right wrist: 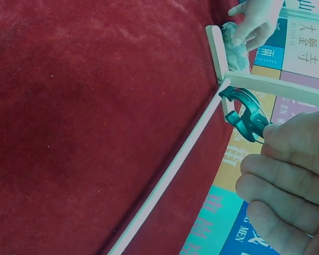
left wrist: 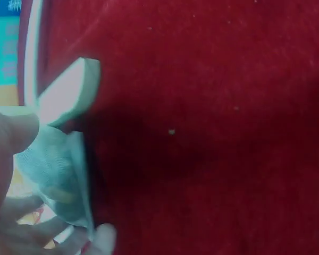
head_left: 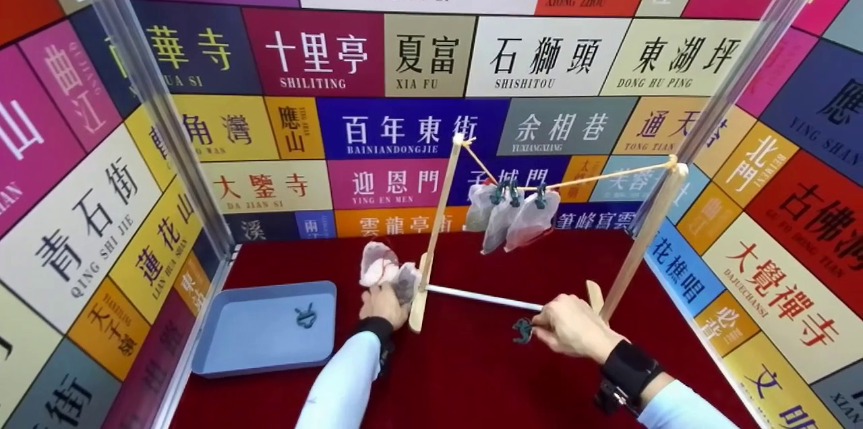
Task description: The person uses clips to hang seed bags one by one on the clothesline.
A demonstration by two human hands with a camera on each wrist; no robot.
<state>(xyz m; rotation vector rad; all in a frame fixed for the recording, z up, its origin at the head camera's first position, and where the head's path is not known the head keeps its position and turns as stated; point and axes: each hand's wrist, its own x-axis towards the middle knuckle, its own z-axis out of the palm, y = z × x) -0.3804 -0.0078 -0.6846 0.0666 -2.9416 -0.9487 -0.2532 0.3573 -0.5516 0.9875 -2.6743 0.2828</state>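
Observation:
My left hand [head_left: 384, 304] is at a small pile of white mesh bags [head_left: 379, 264] beside the rack's left foot. Its thumb and fingers lie around one greyish mesh bag [left wrist: 56, 170], which stands between them in the left wrist view. A dark green clip [right wrist: 247, 114] is pinched by my right hand [head_left: 573, 324] between thumb and forefinger, its jaws pointing away from the hand. Several similar bags [head_left: 529, 221] hang from the string [head_left: 607, 176] of the wooden rack [head_left: 441, 213], held by green clips [head_left: 541, 196].
A blue-grey tray [head_left: 263, 365] on the left holds a green clip [head_left: 305, 316]. The rack's white crossbar [head_left: 482, 297] runs low between the two posts, near my right hand. Sign-covered panels [head_left: 418, 51] enclose the red cloth surface [head_left: 472, 375].

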